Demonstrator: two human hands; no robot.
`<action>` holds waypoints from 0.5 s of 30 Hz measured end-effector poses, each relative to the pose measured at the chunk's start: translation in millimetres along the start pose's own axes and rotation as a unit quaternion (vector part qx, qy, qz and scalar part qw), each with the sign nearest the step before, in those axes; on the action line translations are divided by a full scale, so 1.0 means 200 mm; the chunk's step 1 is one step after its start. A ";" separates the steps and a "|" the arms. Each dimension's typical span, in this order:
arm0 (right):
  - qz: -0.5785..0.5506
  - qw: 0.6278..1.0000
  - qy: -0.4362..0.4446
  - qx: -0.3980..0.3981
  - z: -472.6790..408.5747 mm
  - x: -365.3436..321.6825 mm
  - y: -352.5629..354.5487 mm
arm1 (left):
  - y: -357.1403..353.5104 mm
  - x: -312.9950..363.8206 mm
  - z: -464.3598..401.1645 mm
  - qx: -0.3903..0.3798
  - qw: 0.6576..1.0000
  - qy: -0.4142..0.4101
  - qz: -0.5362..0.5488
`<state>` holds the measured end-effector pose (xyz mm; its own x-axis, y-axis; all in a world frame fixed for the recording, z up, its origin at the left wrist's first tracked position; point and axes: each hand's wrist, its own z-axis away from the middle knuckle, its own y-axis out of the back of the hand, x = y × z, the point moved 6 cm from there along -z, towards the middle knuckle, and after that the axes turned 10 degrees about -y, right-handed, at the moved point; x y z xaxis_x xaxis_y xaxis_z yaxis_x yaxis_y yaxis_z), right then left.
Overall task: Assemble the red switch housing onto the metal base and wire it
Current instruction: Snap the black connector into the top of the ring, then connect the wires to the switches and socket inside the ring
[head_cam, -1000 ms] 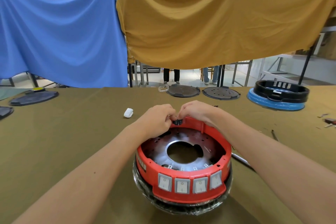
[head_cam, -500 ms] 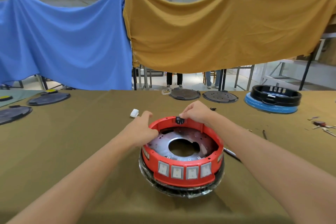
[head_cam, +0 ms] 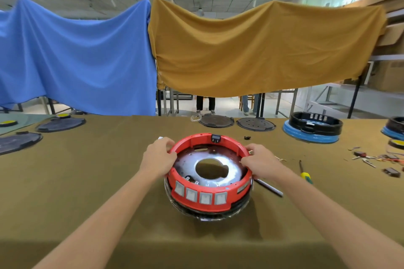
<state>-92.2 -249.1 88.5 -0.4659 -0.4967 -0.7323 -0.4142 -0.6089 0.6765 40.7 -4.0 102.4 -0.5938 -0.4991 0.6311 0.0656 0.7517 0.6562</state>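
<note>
Gripping the red switch housing (head_cam: 208, 196) between them, left hand (head_cam: 157, 158) and right hand (head_cam: 260, 163) curl over its opposite rims.

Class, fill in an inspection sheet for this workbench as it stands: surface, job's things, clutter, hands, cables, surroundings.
Surface: table under an olive-brown cloth.
Job's things: red switch housing sits on the metal base; four white switches face the camera; small black part on the far rim.
Clutter: screwdriver, metal rod, dark round plates, black-and-blue unit.
Hands: left hand and right hand grip the housing's opposite sides.
Cables: loose wire pieces at far right.
Surroundings: blue cloth and mustard cloth hang behind.
</note>
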 end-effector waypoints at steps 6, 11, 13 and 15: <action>-0.036 0.991 -0.046 0.117 0.06 0.01 0.01 | -0.04 -0.06 0.09 0.085 0.970 0.104 0.203; -0.071 0.991 -0.079 0.086 0.04 0.02 -0.04 | -0.19 -0.09 0.22 0.005 0.932 0.178 0.315; -0.098 0.991 -0.071 0.061 0.04 0.02 -0.08 | -0.17 -0.12 0.19 0.045 0.933 0.167 0.316; -0.141 0.988 -0.056 0.026 0.04 0.02 -0.12 | -0.14 -0.17 0.15 0.093 0.937 0.160 0.297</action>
<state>-90.9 -231.8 69.3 -0.4094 -0.2382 -0.8807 -0.5779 -0.6792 0.4524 35.7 4.9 51.2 -0.2240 -0.0506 0.9733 0.1495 0.9850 0.0856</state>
